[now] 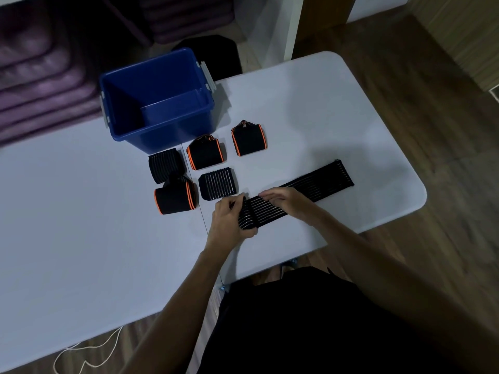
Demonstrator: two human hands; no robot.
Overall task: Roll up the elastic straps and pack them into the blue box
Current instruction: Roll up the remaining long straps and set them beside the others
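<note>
Blue box point(172, 136), blk striped strap point(318, 186)

Our left hand point(229, 220) curls its fingers and thumb tight in a grip. Our right hand point(283, 197) lies flat, fingers straight, pressing down beside it.

A white table point(310, 103) is standing on a wood floor point(421, 85) — dim light is falling across both. Purple cushions point(40, 85) are lying stacked far left, a black chair point(213, 54) is sitting behind, and a white cord point(89, 352) is trailing below.
</note>
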